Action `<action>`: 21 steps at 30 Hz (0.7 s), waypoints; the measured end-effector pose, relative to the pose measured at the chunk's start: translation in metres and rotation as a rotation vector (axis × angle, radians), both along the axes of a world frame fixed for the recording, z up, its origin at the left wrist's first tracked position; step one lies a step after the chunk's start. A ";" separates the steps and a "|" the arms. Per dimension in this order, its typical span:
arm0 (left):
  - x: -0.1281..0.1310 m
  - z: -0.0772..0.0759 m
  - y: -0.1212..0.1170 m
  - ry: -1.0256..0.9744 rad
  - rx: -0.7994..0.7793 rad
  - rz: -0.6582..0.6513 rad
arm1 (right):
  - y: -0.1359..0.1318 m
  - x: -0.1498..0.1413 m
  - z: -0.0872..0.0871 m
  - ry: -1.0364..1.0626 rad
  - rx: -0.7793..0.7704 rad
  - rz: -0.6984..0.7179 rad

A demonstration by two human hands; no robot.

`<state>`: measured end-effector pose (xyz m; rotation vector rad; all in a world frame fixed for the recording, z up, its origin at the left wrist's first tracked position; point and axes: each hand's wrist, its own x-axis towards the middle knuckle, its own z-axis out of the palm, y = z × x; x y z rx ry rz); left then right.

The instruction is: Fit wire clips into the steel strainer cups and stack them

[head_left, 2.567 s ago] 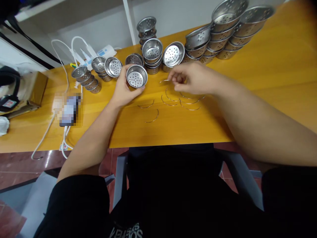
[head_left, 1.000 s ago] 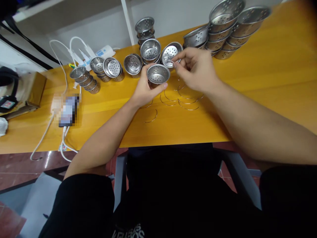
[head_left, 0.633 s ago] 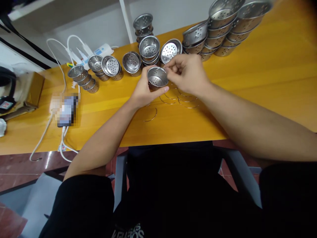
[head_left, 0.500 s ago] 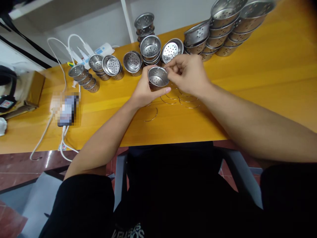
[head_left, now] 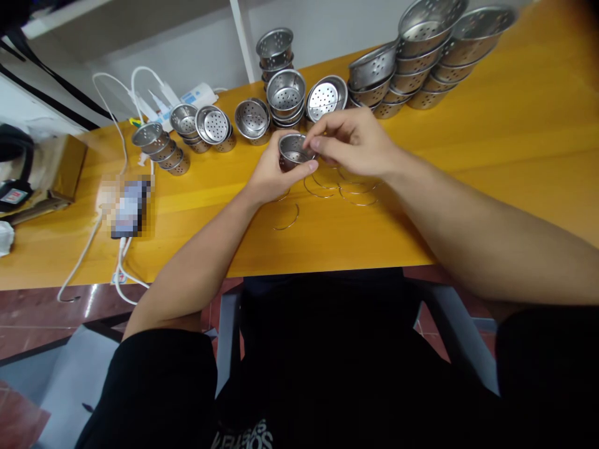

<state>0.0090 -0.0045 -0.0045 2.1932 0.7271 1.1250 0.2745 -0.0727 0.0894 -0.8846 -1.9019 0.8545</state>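
My left hand [head_left: 271, 173] is wrapped round a small perforated metal cup [head_left: 291, 149], its mouth facing up towards me. The thumb lies along the near side of this cup. My right hand [head_left: 358, 142] is at the cup's right rim, thumb and forefinger pinched together over the opening. Whatever sits between those fingertips is too small to make out. Under and beside the hands, several thin curved wires [head_left: 296, 217] lie on the wooden desk [head_left: 346, 243].
Stacks of similar perforated cups [head_left: 285, 93] line the back of the desk, with taller stacks [head_left: 423, 62] at the right. On the left are a phone [head_left: 130, 209], white cables, a power strip [head_left: 199, 93] and a cardboard box [head_left: 70, 165] beside headphones [head_left: 14, 168].
My right hand's fingertips have shifted left and slightly down, further over the cup's mouth. The cup has tilted a little in my left hand, which keeps its hold.
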 end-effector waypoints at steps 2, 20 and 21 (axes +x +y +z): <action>-0.005 0.001 -0.001 0.000 -0.022 -0.048 | 0.000 0.007 0.004 0.007 -0.041 0.119; 0.001 -0.010 0.005 0.002 0.005 -0.063 | 0.002 0.003 0.000 0.090 -0.177 0.157; 0.000 -0.009 0.004 0.009 0.006 -0.063 | 0.003 0.003 -0.001 0.087 -0.175 0.159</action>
